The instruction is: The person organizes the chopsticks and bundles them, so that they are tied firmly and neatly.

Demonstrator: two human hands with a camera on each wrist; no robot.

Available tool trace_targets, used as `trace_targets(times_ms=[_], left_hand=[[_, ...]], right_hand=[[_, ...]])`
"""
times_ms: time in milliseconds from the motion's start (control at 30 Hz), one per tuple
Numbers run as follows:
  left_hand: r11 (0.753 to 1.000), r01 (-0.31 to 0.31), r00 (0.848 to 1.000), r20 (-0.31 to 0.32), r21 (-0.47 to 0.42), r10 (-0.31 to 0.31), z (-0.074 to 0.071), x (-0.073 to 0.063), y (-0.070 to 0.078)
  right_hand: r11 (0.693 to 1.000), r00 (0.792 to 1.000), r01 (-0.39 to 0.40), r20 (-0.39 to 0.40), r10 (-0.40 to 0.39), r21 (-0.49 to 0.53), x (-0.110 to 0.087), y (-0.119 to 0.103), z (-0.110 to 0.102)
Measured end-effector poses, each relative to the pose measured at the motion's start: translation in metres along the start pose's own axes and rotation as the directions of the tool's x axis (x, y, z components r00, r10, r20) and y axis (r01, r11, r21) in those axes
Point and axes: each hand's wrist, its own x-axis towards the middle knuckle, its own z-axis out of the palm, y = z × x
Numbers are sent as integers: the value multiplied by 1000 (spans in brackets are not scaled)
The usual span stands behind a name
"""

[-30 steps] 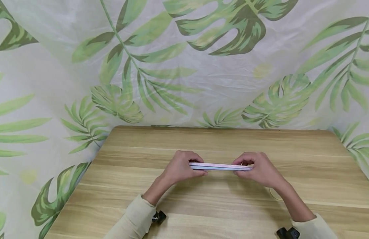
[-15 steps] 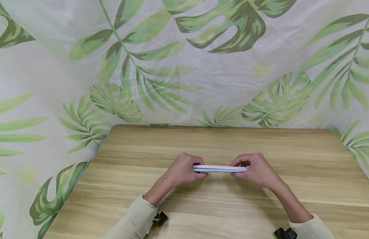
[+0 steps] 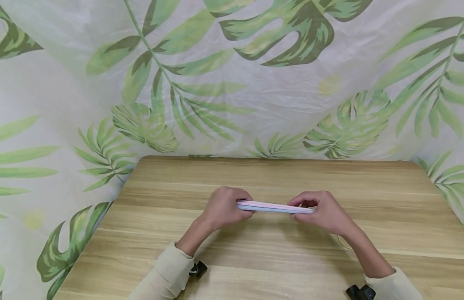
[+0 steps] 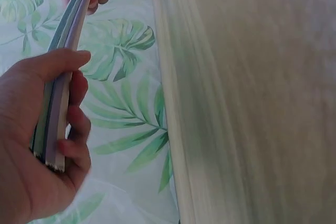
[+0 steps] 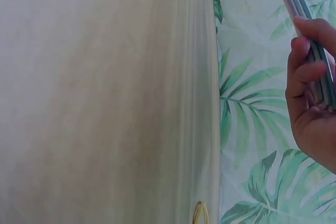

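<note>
A thin flat stack of pastel layers [image 3: 271,207], pink over blue along its edge in the head view, is held above the table between both hands. Its layers look green, purple and whitish in the left wrist view; their exact kind cannot be told. My left hand [image 3: 225,208] grips the left end, thumb on one side and curled fingers on the other. The right end is pinched by my right hand [image 3: 327,211], which also curls its fingers round the layers [image 5: 300,2] in the right wrist view. The palms hide the outer ends.
A thin yellow loop [image 5: 200,213], like a rubber band, lies on the wooden table [image 3: 277,175] near my right wrist. Leaf-printed cloth [image 3: 201,104] hangs behind and beside the table. Black wrist devices [image 3: 198,269] sit at both cuffs.
The stack's left end has risen a little with my left hand since half a second ago, so it slants slightly down to the right. Both hands keep their hold.
</note>
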Motion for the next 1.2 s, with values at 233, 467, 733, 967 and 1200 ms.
trace_targets(times_ms=[233,467,733,967,1200], left_hand=[[991,69,998,1,-111,-70,3,0,4],[976,50,998,51,-212,-40,5,0,4],[974,4,997,79,-228,15,2,0,4],[970,-25,994,94,-241,49,-7,1,5],[986,0,991,130,-164,22,-13,2,5]], right_hand=[[1000,999,25,-31,-25,-17,-1,0,2],[1000,998,-4,-61,4,3,0,-1,5],[999,998,-11,-59,13,35,1,-1,6],[999,998,-8,-65,11,46,0,-2,6],[998,996,29,-88,-25,50,1,-3,11]])
